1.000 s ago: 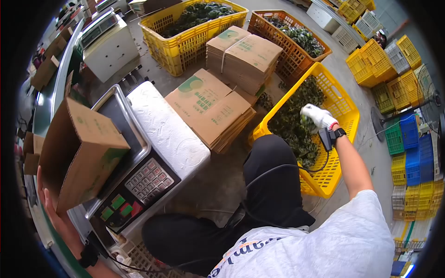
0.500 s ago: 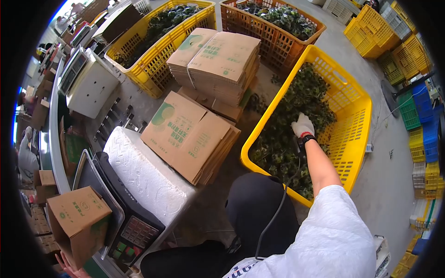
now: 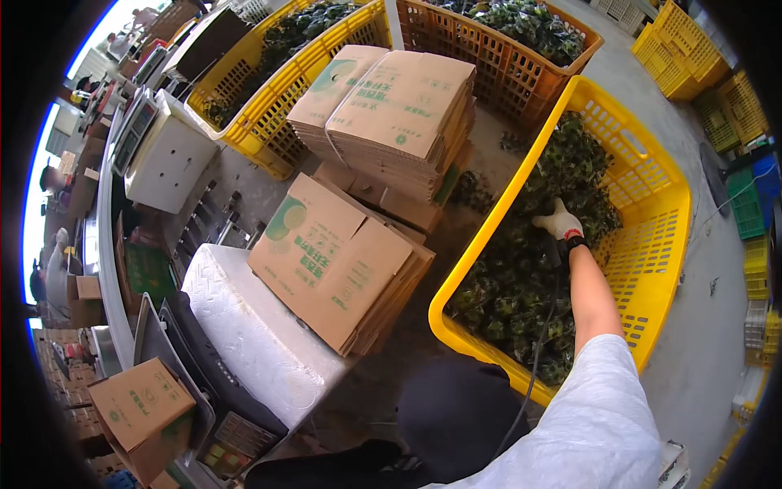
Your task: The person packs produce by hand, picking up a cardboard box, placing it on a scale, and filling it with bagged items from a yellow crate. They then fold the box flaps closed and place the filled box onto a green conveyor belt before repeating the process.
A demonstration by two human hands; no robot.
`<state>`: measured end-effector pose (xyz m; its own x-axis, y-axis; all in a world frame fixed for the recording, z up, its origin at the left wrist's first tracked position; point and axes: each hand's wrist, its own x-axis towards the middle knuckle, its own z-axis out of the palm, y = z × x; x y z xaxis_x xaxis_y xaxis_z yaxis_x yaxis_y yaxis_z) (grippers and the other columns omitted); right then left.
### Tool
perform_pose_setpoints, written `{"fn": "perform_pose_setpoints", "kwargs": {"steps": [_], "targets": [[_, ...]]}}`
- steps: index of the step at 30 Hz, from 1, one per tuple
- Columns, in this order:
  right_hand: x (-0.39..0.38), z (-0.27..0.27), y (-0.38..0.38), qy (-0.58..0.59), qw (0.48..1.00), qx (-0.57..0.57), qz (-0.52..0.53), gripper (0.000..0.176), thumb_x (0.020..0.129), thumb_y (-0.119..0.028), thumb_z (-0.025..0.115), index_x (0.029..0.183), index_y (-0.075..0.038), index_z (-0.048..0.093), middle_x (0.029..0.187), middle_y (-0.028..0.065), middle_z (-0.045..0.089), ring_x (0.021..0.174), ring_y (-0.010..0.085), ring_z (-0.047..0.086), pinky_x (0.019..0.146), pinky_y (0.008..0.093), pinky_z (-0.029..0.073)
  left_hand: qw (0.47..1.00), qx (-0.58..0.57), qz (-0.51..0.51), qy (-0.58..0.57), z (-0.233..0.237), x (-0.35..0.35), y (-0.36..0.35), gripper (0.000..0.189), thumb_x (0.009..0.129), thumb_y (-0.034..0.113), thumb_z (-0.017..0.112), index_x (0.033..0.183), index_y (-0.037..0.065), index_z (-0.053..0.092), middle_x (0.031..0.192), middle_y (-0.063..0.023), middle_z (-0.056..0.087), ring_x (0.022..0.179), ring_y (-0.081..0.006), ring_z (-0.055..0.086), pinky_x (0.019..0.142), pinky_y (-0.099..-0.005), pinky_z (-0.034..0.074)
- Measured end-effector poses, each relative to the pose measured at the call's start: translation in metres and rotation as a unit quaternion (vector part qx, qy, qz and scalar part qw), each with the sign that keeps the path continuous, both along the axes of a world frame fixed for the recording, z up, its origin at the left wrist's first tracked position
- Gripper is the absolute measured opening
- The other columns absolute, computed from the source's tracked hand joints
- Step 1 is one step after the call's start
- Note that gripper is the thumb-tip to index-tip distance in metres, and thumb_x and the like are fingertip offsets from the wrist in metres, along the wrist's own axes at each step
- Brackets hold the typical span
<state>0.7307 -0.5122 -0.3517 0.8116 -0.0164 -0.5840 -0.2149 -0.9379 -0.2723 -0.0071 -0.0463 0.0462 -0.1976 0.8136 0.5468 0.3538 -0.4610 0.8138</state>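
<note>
My right hand, in a white glove with a dark band at the wrist, reaches into a large yellow crate. Its thumb and a finger are spread apart over a heap of dark green, shiny pieces; their exact kind is hard to make out. No object shows in that hand. A dark cable runs down from near the wrist. My left hand is out of view. At lower left, an upright cardboard box is on the tray of a scale.
Flat cartons lie on a white foam block; behind them is a strapped carton stack. Another yellow crate and an orange crate hold similar green pieces. More crates stand at right.
The view has shifted, so most things sit differently in the picture. My right hand's thumb now stands out further to the side. My left hand, beside the box before, has gone from view.
</note>
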Motion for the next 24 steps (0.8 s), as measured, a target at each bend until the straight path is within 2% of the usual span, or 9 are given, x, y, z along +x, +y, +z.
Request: {"fn": "perform_pose_setpoints", "kwargs": {"steps": [3, 6, 8, 9, 11, 12, 16, 19, 24], "targets": [[-0.010, 0.004, -0.008, -0.001, 0.997, 0.026, 0.073, 0.074, 0.080, -0.036, 0.076, 0.144, -0.008, 0.049, 0.137, 0.0160, 0.063, 0.125, 0.0350, 0.059, 0.103, 0.0425, 0.047, 0.998, -0.008, -0.053, 0.012, -0.006, 0.007, 0.006, 0.048, 0.105, 0.045, 0.046, 0.133, 0.007, 0.057, 0.124, -0.0132, 0.065, 0.117, -0.0317, 0.061, 0.101, -0.0485, 0.048], [-0.021, 0.012, -0.006, 0.012, 0.995, 0.030, 0.094, 0.068, 0.082, -0.034, 0.075, 0.141, -0.010, 0.051, 0.130, 0.0170, 0.066, 0.119, 0.0350, 0.063, 0.100, 0.0435, 0.049, 0.997, -0.009, -0.068, 0.019, -0.012, 0.000, 0.011, 0.051, 0.105, 0.046, 0.045, 0.133, 0.005, 0.055, 0.125, -0.0132, 0.064, 0.117, -0.0318, 0.061, 0.101, -0.0474, 0.047], [-0.028, 0.016, 0.005, 0.003, 1.000, -0.010, 0.025, 0.065, 0.087, -0.036, 0.073, 0.140, -0.008, 0.050, 0.126, 0.0185, 0.066, 0.113, 0.0357, 0.065, 0.096, 0.0457, 0.051, 0.997, 0.008, -0.080, 0.016, -0.015, 0.008, 0.006, 0.053, 0.105, 0.047, 0.045, 0.132, 0.002, 0.055, 0.126, -0.0139, 0.065, 0.113, -0.0321, 0.062, 0.101, -0.0471, 0.046], [-0.031, 0.017, 0.008, 0.002, 1.000, -0.008, 0.025, 0.065, 0.087, -0.036, 0.073, 0.140, -0.008, 0.050, 0.126, 0.0185, 0.066, 0.113, 0.0357, 0.065, 0.096, 0.0457, 0.051, 0.997, 0.010, -0.079, 0.016, -0.014, 0.011, 0.000, 0.053, 0.105, 0.047, 0.045, 0.132, 0.002, 0.055, 0.126, -0.0139, 0.065, 0.113, -0.0321, 0.062, 0.101, -0.0471, 0.046], [-0.030, 0.011, 0.025, -0.012, 0.993, -0.052, -0.106, 0.065, 0.091, -0.038, 0.070, 0.142, -0.004, 0.048, 0.126, 0.0206, 0.066, 0.111, 0.0371, 0.066, 0.094, 0.0477, 0.053, 0.999, -0.015, -0.052, 0.006, -0.012, 0.009, -0.009, 0.055, 0.105, 0.048, 0.044, 0.132, 0.001, 0.055, 0.126, -0.0147, 0.065, 0.111, -0.0326, 0.063, 0.101, -0.0480, 0.046], [-0.028, 0.009, 0.031, -0.005, 0.991, -0.079, -0.103, 0.068, 0.094, -0.039, 0.068, 0.145, -0.001, 0.043, 0.128, 0.0208, 0.065, 0.113, 0.0374, 0.066, 0.094, 0.0490, 0.054, 0.999, -0.009, -0.045, 0.006, -0.012, -0.003, -0.009, 0.055, 0.105, 0.048, 0.044, 0.132, 0.001, 0.055, 0.126, -0.0147, 0.065, 0.111, -0.0326, 0.063, 0.101, -0.0480, 0.046], [-0.025, -0.008, 0.025, -0.059, 0.991, -0.067, -0.098, 0.049, 0.089, -0.036, 0.071, 0.124, -0.002, 0.066, 0.127, 0.0233, 0.066, 0.120, 0.0391, 0.062, 0.099, 0.0457, 0.051, 0.997, 0.021, -0.054, 0.054, -0.009, -0.036, -0.014, 0.057, 0.106, 0.048, 0.040, 0.134, 0.001, 0.055, 0.127, -0.0142, 0.066, 0.113, -0.0330, 0.064, 0.102, -0.0484, 0.045], [-0.023, -0.017, 0.011, -0.093, 0.993, -0.066, -0.024, 0.045, 0.090, -0.033, 0.069, 0.123, -0.002, 0.066, 0.125, 0.0223, 0.068, 0.117, 0.0385, 0.064, 0.096, 0.0450, 0.052, 0.998, 0.012, -0.026, 0.062, -0.014, -0.035, -0.018, 0.056, 0.107, 0.048, 0.039, 0.133, 0.002, 0.056, 0.127, -0.0142, 0.066, 0.115, -0.0333, 0.063, 0.102, -0.0476, 0.044], [-0.034, 0.013, -0.018, -0.078, 0.995, 0.031, -0.061, 0.046, 0.093, -0.032, 0.064, 0.129, -0.003, 0.063, 0.128, 0.0204, 0.067, 0.118, 0.0379, 0.063, 0.097, 0.0446, 0.050, 0.998, 0.012, 0.005, 0.063, -0.024, -0.020, -0.019, 0.053, 0.107, 0.047, 0.040, 0.131, 0.003, 0.058, 0.125, -0.0132, 0.067, 0.112, -0.0314, 0.064, 0.099, -0.0458, 0.046]]}}
